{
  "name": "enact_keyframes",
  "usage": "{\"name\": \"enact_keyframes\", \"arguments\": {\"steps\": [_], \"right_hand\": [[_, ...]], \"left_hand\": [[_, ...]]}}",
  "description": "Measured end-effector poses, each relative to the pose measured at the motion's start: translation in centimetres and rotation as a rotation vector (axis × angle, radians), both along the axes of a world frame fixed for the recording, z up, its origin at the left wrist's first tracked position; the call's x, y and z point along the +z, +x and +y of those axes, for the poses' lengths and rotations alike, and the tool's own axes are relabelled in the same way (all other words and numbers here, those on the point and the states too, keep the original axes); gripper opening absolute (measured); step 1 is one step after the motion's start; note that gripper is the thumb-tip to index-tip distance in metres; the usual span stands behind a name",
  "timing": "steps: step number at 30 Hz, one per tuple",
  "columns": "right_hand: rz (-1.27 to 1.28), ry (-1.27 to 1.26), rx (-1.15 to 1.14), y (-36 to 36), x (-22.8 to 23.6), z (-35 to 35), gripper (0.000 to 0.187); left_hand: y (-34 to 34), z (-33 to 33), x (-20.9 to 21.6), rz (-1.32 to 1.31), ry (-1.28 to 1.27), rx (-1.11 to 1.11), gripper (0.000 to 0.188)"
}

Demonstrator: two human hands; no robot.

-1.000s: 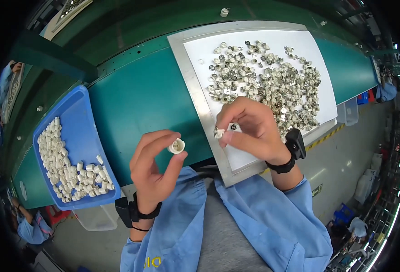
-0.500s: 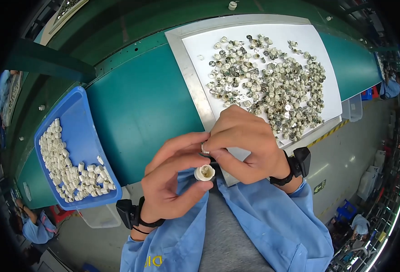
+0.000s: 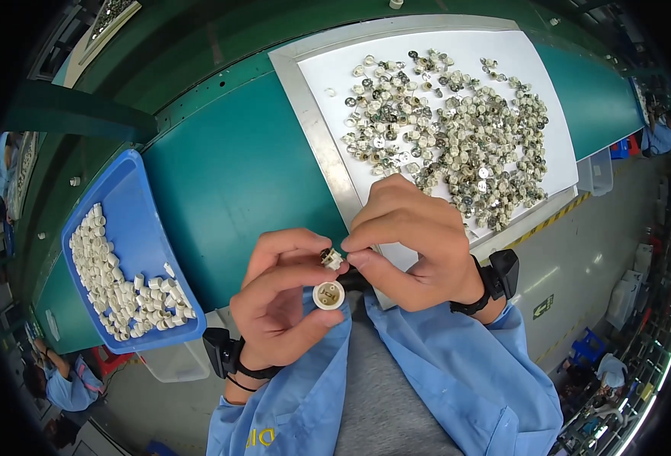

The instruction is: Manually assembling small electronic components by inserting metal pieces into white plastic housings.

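Observation:
My left hand (image 3: 278, 304) is closed on a white round plastic housing (image 3: 328, 296), gripped between thumb and fingers. Its open end faces up and shows recesses and metal bits inside. Just above it, a small white part with dark metal (image 3: 331, 258) sits by my left fingertips. The thumb and forefinger of my right hand (image 3: 419, 247) are pinched together at this part's right side; what lies between them is hidden. Beyond my right hand, a white board with a metal frame (image 3: 322, 156) bears a spread of small white-and-metal parts (image 3: 487, 137).
At the left, a blue tray (image 3: 139, 201) holds many white plastic housings (image 3: 96, 251) on the green work surface (image 3: 236, 167). A clear plastic bin (image 3: 176, 363) is below the tray. Other people (image 3: 69, 384) in blue sit at the far left and far right.
My hands have drawn slightly apart, so the small part shows more plainly between them. The white housing has shifted left and tipped, its opening now facing up more squarely.

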State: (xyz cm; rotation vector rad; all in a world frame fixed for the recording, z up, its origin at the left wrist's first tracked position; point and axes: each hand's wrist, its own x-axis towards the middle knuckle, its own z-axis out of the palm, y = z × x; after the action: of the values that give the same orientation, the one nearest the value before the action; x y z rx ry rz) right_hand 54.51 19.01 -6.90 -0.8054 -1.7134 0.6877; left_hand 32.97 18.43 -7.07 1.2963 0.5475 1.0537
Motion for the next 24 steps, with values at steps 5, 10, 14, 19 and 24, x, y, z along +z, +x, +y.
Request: {"name": "enact_keyframes", "arguments": {"steps": [5,10,14,19,24], "right_hand": [[0.082,-0.175,0.007,-0.7,0.8,-0.9,0.022],[0.348,-0.4,0.173,-0.9,0.8,-1.0,0.021],[0.193,-0.269,0.218,-0.2,-0.4,0.1,0.023],[0.155,-0.13,0.212,-0.2,-1.5,0.8,0.019],[0.428,-0.495,0.199,-1.1,-1.1,-0.6,0.01]], "left_hand": [[0.1,-0.1,-0.6,-0.07,-0.079,-0.011,0.034],[0.0,-0.4,-1.4,-0.371,-0.446,-0.074,0.034],[0.0,-0.4,-2.0,-0.493,-0.679,-0.126,0.035],[0.3,-0.3,-2.1,-0.537,-0.772,-0.11,0.036],[0.2,-0.2,-1.6,-0.141,-0.205,-0.009,0.036]]}}
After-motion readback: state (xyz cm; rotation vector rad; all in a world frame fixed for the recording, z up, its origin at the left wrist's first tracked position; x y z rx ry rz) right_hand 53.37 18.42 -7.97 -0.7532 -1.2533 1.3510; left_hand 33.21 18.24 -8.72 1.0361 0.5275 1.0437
